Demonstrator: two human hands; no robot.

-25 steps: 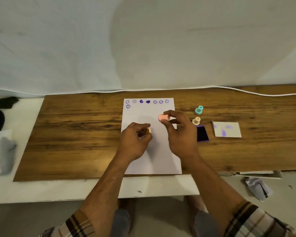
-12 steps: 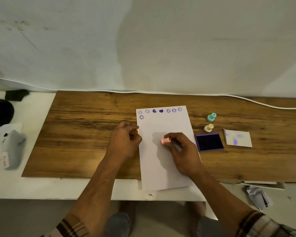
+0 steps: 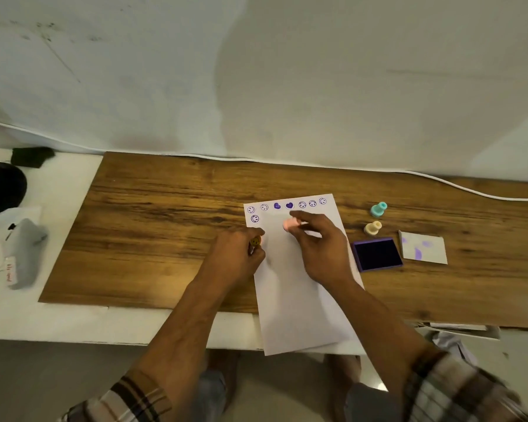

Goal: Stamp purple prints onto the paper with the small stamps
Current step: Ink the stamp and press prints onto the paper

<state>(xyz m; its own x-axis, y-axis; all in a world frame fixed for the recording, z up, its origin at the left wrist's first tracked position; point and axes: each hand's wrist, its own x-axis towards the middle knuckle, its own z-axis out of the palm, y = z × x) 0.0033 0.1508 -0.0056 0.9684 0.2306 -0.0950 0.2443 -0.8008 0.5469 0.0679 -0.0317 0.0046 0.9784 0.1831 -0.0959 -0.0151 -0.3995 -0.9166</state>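
A white sheet of paper (image 3: 296, 300) lies on the wooden board, with a row of purple smiley and heart prints (image 3: 289, 205) along its top edge and one smiley below at the left. My left hand (image 3: 237, 257) grips a small orange stamp (image 3: 255, 240) at the paper's left edge. My right hand (image 3: 320, 251) holds a pink stamp (image 3: 290, 224) over the upper paper, just below the printed row. A purple ink pad (image 3: 377, 254) sits open to the right of the paper.
A teal stamp (image 3: 378, 209) and a cream stamp (image 3: 372, 228) stand beyond the ink pad. A white card with purple smudges (image 3: 423, 247) lies further right. The wooden board (image 3: 153, 233) rests on a white table (image 3: 58, 318); grey and black items (image 3: 25, 251) lie at far left.
My right hand has carried the pink stamp up the paper toward the printed row. My left hand with the orange stamp stays by the paper's left edge. The camera view has shifted.
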